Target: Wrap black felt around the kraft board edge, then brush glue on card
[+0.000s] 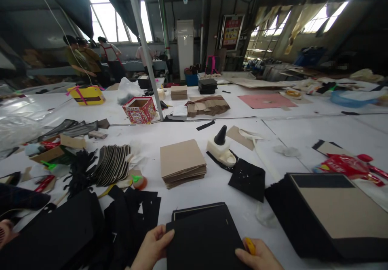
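Black board (203,237) lies flat at table's (273,140) near edge, nearer than cardboard stack (182,163). Left hand (153,245) pinches board's left edge, thumb on top. Right hand (257,256) clamped around yellow tool (250,245), resting at board's right corner. Advice: press board flat, keep edges squared while tool works.

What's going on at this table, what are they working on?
A person at a big white table holds a black covered board flat with both hands. The left hand grips its left edge; the right hand presses the lower right corner and also holds something small and yellow. Beyond lie a stack of brown cardboard squares, a white glue bottle with a black tip, and black paper pieces. Other people stand at a far table.
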Available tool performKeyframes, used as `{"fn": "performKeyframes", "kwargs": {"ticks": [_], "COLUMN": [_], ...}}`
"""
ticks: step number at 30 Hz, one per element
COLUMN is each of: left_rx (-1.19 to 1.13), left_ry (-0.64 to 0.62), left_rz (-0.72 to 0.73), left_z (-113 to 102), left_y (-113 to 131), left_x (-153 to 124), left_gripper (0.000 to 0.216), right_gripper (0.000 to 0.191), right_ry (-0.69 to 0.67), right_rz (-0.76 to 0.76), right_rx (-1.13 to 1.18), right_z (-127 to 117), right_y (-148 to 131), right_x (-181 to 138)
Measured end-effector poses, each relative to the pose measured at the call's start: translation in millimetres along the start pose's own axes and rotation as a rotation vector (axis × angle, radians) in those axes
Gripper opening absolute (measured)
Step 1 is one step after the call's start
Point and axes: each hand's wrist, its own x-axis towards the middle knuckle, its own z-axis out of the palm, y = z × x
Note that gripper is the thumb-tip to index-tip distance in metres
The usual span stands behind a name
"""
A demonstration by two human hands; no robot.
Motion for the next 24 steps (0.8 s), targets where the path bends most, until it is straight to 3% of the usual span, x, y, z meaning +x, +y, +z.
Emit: {"fn": "performKeyframes", "kwargs": {"ticks": [2,6,13,24], "left_rx": [-0.016,0.218,0.383,0.423], "left_ry": [-0.038,0.085,0.220,0.259], "left_rz": [0.044,0.153,0.206,0.173], "left_z": [1.8,1.4,-0.2,-1.9], "left_y": [-2.8,-1.4,-16.3,-17.5], "left_x": [11.0,27.2,44.3,46.2], "left_gripper": [0.047,0.042,0.037,0.047], "right_gripper": [0.032,0.034,0.027,0.037], "right_ry": [-0.043,-0.085,0.157,0.294], "right_rz": [0.023,0.025,0.015,-0.022], "right_rx": [0.132,0.230,-0.235,-0.747], "right_z": [0.6,-1.0,-3.3,-1.5], "right_y": [6.2,8.0,6.9,19.4], "right_x": [7.3,15.2,24.1,26.4]}}
